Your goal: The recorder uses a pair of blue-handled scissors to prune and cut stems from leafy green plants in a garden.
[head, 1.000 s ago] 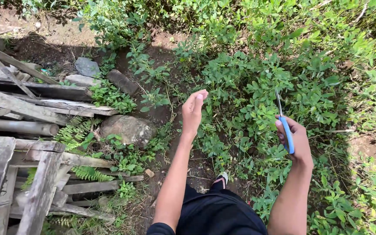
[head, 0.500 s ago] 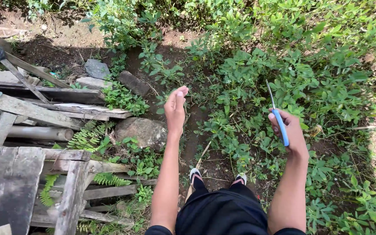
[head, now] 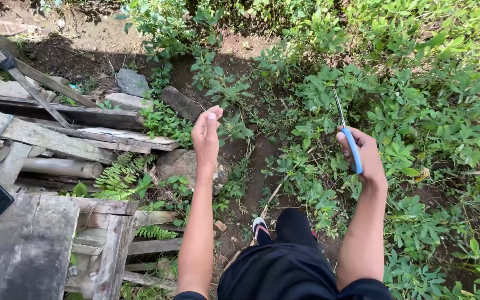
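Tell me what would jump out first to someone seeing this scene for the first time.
The right hand, raised over leafy green ground plants on the right, grips blue-handled scissors with thin metal blades pointing upward. The left hand hangs empty in the middle above a rounded grey stone and a bare dirt path. Weathered grey wooden planks pile up at left.

The right hand is gripping a pair of scissors by the blue handle, the closed blades pointing up and away over leafy green plants; the left hand is hanging empty in the air, fingers held together; just below it a round stone is lying beside ferns; weathered planks are lying further left; a sandalled foot is standing between the arms.
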